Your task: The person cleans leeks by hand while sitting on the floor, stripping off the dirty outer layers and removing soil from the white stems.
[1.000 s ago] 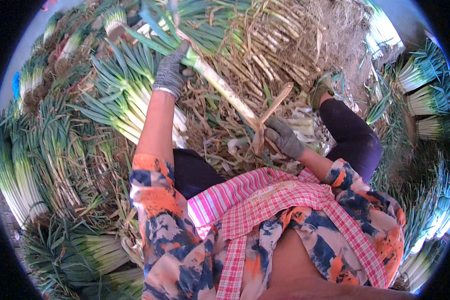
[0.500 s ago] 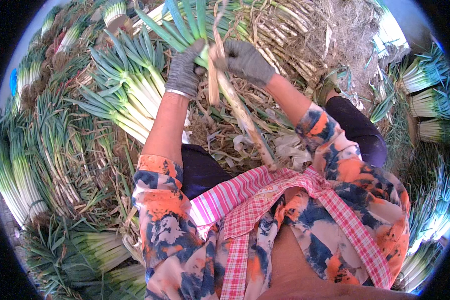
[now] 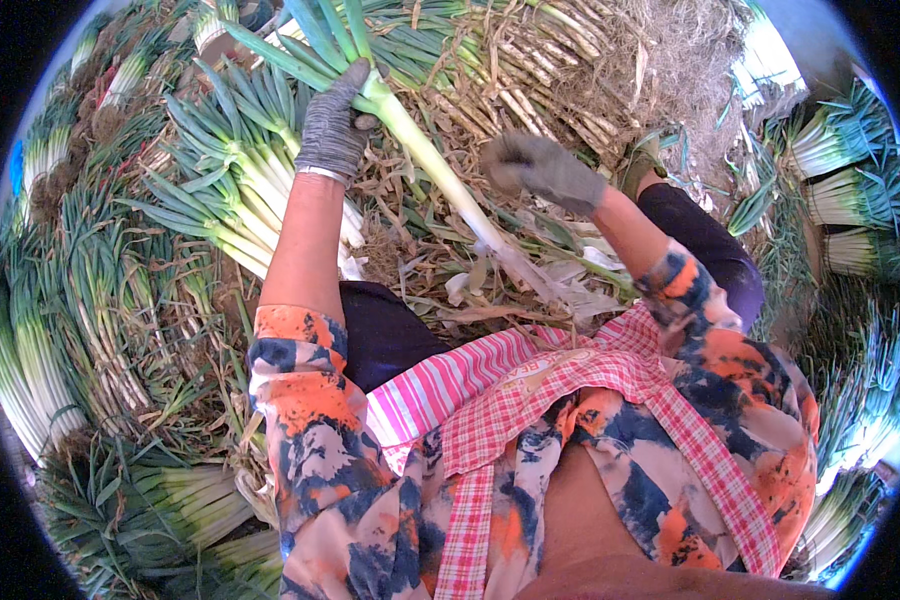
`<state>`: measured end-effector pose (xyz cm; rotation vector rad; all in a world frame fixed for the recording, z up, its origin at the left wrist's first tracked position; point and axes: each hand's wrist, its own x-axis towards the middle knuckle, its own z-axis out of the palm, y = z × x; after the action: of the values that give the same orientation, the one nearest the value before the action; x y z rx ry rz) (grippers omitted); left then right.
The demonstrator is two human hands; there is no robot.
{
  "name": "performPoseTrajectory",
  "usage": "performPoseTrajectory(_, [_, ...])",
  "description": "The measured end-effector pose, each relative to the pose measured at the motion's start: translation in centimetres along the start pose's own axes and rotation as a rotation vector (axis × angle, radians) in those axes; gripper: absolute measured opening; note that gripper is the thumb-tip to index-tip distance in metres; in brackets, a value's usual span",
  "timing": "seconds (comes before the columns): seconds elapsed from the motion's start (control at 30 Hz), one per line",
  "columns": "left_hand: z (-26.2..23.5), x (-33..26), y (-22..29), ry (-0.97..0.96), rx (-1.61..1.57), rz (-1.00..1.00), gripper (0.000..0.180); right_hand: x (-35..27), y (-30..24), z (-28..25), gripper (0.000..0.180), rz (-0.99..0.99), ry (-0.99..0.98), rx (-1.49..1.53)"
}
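My left hand (image 3: 332, 125), in a grey knitted glove, is closed round a large green onion (image 3: 420, 145) just where its green leaves fan out. The pale stalk slants down to the right, its lower end near my apron among the peeled skins. My right hand (image 3: 545, 172), gloved too, is a little to the right of the stalk and apart from it. Motion smears its curled fingers, so whether they hold anything is unclear. To the left of my left forearm lies a pile of cleaned green onions (image 3: 255, 185) with white stalks and bluish-green leaves.
Dry skins and leaf scraps (image 3: 420, 270) litter the ground before me. Unpeeled green onions (image 3: 530, 85) with tangled roots (image 3: 660, 60) lie at the far side. Bundles (image 3: 35, 370) stand along the left, with more bundles (image 3: 840, 200) at the right.
My right hand has left the stalk and moved right and down. The brown outer skin has come off, baring a pale stalk. My left hand has shifted slightly left with the green onion.
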<state>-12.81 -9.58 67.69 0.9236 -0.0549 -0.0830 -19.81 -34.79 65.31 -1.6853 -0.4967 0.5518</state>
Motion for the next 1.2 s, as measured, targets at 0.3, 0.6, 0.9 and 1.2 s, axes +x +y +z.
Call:
performPoseTrajectory(0.3, [2.2,-1.2,-1.6,0.159,0.340,0.052,0.032,7.0,1.3,5.0,0.037,-0.031,0.289,-0.379])
performPoseTrajectory(0.6, [-0.1,-1.1,-0.5,-0.101,0.062,-0.212,0.024,4.2,0.0,2.2,0.042,-0.282,0.197,0.446])
performPoseTrajectory(0.9, [-0.3,0.3,-0.5,0.072,0.018,-0.066,0.022,3.2,0.5,3.5,0.011,-0.462,0.669,0.047])
performPoseTrajectory(1.2, [-11.6,2.6,4.3,0.278,-0.215,0.237,0.023,-8.5,10.1,0.5,0.031,0.192,0.086,-0.905])
